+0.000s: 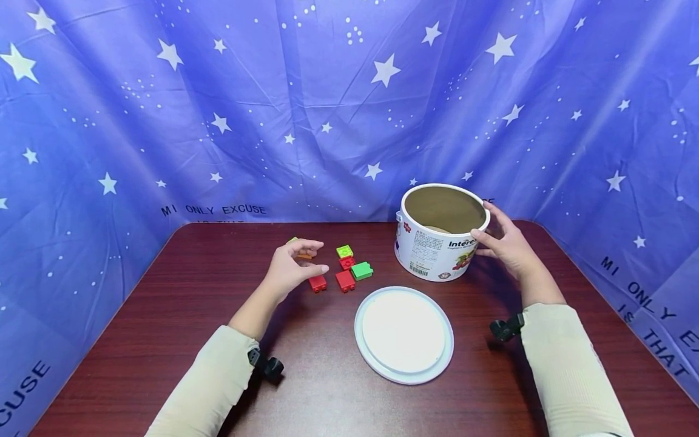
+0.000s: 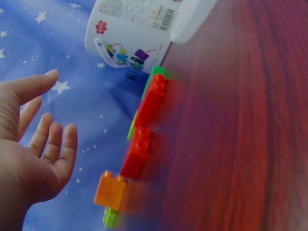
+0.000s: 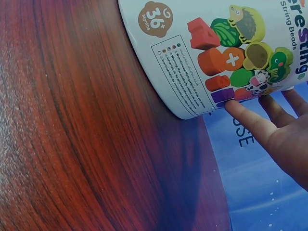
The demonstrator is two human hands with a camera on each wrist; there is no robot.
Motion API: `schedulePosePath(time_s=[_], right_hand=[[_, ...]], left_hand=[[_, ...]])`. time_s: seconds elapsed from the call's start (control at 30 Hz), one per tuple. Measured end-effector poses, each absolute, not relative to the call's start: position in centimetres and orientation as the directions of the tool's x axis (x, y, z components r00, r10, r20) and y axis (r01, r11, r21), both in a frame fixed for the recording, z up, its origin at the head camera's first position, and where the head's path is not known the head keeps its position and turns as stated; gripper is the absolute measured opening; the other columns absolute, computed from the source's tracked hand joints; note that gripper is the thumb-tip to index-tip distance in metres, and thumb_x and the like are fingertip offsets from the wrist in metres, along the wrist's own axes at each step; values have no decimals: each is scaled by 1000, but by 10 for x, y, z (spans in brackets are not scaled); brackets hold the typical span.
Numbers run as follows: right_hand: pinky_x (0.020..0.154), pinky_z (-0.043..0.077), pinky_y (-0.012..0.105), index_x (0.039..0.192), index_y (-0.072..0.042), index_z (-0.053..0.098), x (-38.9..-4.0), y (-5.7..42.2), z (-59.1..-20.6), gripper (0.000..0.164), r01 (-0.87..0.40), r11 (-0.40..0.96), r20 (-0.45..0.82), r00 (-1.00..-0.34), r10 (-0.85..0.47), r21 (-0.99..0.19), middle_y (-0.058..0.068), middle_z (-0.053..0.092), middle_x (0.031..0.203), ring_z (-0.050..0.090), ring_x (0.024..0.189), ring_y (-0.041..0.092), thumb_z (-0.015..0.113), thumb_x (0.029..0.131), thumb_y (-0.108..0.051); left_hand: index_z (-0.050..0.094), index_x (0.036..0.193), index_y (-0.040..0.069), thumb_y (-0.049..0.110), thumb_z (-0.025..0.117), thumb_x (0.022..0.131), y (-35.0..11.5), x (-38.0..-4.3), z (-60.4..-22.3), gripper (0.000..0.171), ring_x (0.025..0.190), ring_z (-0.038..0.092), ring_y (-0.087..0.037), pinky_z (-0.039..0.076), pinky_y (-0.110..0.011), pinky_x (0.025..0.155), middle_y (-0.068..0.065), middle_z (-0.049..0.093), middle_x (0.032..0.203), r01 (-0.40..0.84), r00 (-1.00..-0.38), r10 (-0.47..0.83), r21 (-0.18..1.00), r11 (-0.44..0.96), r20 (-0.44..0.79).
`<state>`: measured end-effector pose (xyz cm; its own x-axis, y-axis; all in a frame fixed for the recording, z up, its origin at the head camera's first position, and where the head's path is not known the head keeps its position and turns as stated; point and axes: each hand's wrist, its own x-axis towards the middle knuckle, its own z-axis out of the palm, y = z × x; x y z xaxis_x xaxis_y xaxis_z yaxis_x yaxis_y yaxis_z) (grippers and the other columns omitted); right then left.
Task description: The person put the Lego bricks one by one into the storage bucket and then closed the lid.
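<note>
My left hand [image 1: 292, 267] hovers over a small group of toy bricks, thumb and fingers apart with nothing between them. Under and beyond it lie red bricks [image 1: 345, 280], a green brick [image 1: 361, 271], a yellow-green brick [image 1: 344, 250] and an orange brick [image 2: 110, 191]. My right hand [image 1: 505, 240] touches the right side of a white bucket [image 1: 431, 252], its fingers spread along the outer wall and the thumb at the rim. The bucket stands uncovered, its brown inside showing at the top. In the right wrist view, a fingertip meets the printed wall.
A round white lid [image 1: 404, 331] lies flat on the dark red wooden table [image 1: 322, 388], in front of the bucket. Blue star-patterned cloth [image 1: 306, 109] hangs behind the table and at both sides. Each sleeve carries a black wrist camera [image 1: 505, 328].
</note>
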<state>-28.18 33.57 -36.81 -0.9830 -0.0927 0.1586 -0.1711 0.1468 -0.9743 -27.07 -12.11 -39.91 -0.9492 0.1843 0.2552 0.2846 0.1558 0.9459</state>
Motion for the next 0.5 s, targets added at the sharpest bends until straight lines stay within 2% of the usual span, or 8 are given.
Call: schedulePosePath(time_s=[0.1,0.23,0.5], right_hand=[[73,57,28,158,-20,12,-282,336,-368,80,-169,150,157,-983,-92,-974,30,15,154,46,111,10,61,96,-12],[72,57,28,158,-20,12,-282,336,-368,80,-172,151,160,-983,-91,-973,31,15,154,46,110,9,61,96,-12],[72,57,27,158,-19,12,-282,336,-369,80,-175,140,163,-982,-92,-974,30,15,153,47,109,7,61,96,-12]], left_hand=[[65,122,2,-1,85,70,-127,-270,-401,55,113,53,-40,51,-42,88,-14,62,115,276,-947,215,947,163,239],[62,125,1,-3,86,67,-133,-271,-406,63,118,49,-45,49,-51,92,-21,58,124,275,-938,268,945,179,222],[56,131,2,1,89,63,-143,-276,-415,77,118,50,-39,48,-53,91,-23,53,132,238,-928,353,918,316,119]])
